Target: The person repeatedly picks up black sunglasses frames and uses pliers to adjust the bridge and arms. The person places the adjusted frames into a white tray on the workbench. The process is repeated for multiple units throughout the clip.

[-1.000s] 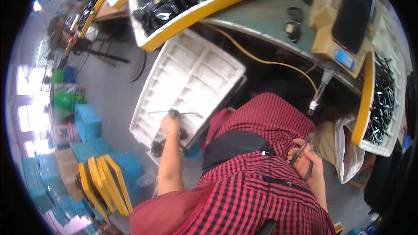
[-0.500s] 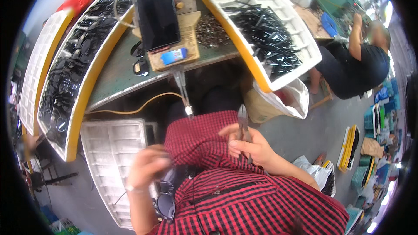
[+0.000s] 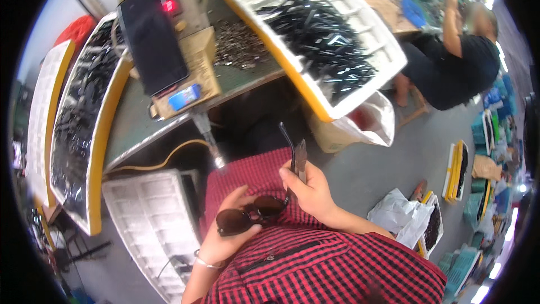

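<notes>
A pair of dark sunglasses is in my left hand, the lenses resting over the fingers and thumb. One thin black temple arm stands up from the frame. My right hand is closed around metal pliers, jaws up, with the temple arm running beside them at the fingertips. Both hands are above the red checked cloth on my lap. The pliers' handles are mostly hidden in my palm.
Ahead on the workbench, a dark screen stands behind a small blue box. A white tray of black temple arms juts out at right, a tray of glasses at left. A white sack and a seated co-worker are farther right.
My left hand has moved up and right from beside my lap and now holds the sunglasses. My right hand has turned, bringing the pliers alongside the temple arm. The view has shifted right.
</notes>
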A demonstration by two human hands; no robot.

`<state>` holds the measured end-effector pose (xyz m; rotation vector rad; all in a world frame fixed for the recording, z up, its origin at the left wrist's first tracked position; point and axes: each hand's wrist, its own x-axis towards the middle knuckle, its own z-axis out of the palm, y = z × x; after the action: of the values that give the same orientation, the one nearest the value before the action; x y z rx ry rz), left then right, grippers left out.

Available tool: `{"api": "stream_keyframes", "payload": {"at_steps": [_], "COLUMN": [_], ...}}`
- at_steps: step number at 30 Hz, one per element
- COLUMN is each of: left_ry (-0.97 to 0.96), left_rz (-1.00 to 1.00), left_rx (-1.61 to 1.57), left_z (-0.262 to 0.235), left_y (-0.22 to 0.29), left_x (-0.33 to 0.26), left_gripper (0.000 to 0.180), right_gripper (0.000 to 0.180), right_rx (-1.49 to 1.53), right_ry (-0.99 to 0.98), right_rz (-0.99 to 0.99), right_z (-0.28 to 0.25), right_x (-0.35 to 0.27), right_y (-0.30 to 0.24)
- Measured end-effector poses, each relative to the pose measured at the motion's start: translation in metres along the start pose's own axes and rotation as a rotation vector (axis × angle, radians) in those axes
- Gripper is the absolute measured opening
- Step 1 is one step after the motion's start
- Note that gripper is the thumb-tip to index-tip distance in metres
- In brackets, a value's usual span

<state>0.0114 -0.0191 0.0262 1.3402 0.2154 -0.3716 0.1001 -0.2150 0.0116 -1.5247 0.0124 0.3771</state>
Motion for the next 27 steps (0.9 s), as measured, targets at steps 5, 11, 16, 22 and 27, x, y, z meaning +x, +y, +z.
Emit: {"api": "stream_keyframes", "payload": {"at_steps": [5,11,16,22,27], "left_ry": [0.246,0.357,0.378,0.353,0.356], "left_rz": [-0.109,-0.013,0.013,0.03,0.035], "left_rx": [-0.375,-0.43,-0.404,-0.401,-0.356], "left_z": [0.005,-0.024,-0.034,-0.041,-0.038], "left_y": [-0.005,-0.003,0.011,0.019,0.027], "left_x": [0.018,0.042,0.054,0.059,0.057], "left_gripper": [0.041,0.044,0.045,0.045,0.044], "right_gripper": [0.015,0.018,0.019,0.019,0.018], "right_rx": [-0.021,0.147,0.133,0.123,0.143], "right_ry": [-0.142,-0.238,-0.213,-0.172,-0.181], "right_rz": [-0.021,0.065,0.013,-0.027,-0.038], "right_z": [0.04,0.043,0.053,0.056,0.055], "right_x": [0.02,0.043,0.052,0.053,0.05], "right_y": [0.012,0.02,0.011,0.004,0.003]}}
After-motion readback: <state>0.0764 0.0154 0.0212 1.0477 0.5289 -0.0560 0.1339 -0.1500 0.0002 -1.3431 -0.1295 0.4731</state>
